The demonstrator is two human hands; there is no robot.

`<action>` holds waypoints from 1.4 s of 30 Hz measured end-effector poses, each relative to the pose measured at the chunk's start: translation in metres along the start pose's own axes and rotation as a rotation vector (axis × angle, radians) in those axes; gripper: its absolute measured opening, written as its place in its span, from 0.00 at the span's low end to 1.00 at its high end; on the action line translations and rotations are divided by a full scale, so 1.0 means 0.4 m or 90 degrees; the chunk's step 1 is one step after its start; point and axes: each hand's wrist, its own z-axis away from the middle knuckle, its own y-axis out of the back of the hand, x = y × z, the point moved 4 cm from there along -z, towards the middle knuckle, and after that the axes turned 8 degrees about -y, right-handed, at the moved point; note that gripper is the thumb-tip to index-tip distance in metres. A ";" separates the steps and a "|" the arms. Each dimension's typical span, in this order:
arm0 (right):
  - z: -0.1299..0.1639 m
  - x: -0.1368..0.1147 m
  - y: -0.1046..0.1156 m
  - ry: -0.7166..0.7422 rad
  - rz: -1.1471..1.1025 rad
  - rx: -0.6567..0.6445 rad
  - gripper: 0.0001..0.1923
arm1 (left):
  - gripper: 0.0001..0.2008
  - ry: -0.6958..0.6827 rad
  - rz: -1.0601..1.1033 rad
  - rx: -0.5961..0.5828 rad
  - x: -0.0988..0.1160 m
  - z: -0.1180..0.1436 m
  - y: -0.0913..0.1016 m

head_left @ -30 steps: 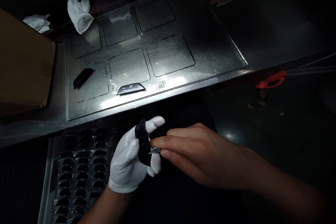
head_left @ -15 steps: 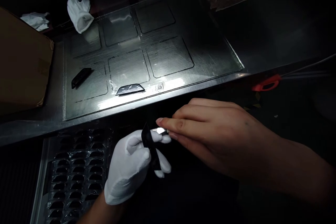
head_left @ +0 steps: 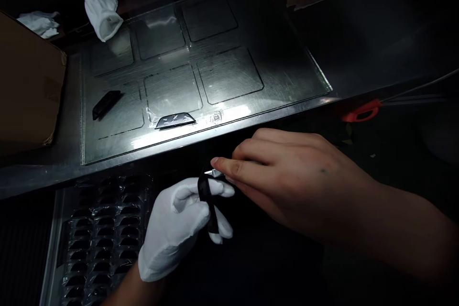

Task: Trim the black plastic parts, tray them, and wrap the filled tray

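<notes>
One black part clasped in gloved fingers of left hand; metal blade pinched in fingers of right hand, near part's top end; table beyond fingers.

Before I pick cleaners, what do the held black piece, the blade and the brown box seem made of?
Black piece: probably plastic, dark with little sheen.
Blade: likely polished metal, given its bright glint.
Brown box: apparently matte cardboard, by its dull surface and worn corner.
</notes>
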 end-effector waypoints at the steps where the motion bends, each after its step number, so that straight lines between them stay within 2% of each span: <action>1: 0.000 0.000 0.000 -0.001 0.009 0.002 0.13 | 0.15 0.004 -0.005 -0.003 0.001 0.001 0.000; 8: -0.003 -0.002 -0.010 -0.008 0.062 0.007 0.12 | 0.18 0.038 -0.017 -0.042 -0.013 0.009 0.015; 11: 0.002 0.000 -0.013 -0.004 0.049 0.004 0.13 | 0.18 0.029 0.026 -0.062 -0.020 0.008 0.018; 16: 0.016 0.017 0.005 -0.059 -0.056 0.099 0.14 | 0.18 -0.001 0.108 -0.062 -0.028 0.005 0.025; 19: 0.021 0.015 0.001 -0.083 -0.139 0.049 0.12 | 0.21 -0.015 0.091 -0.046 -0.026 0.001 0.027; 23: 0.022 -0.011 -0.011 -0.058 -0.200 -0.043 0.12 | 0.24 -0.044 0.092 -0.026 -0.016 0.000 0.025; 28: 0.011 -0.026 -0.020 -0.038 -0.163 -0.032 0.11 | 0.24 -0.051 0.088 -0.016 -0.015 0.005 0.024; 35: 0.019 -0.022 -0.029 -0.074 -0.142 -0.111 0.11 | 0.22 -0.032 0.101 0.027 -0.029 0.011 0.035; 42: 0.032 -0.023 -0.035 -0.068 -0.112 -0.127 0.11 | 0.19 -0.049 0.090 0.068 -0.031 0.008 0.037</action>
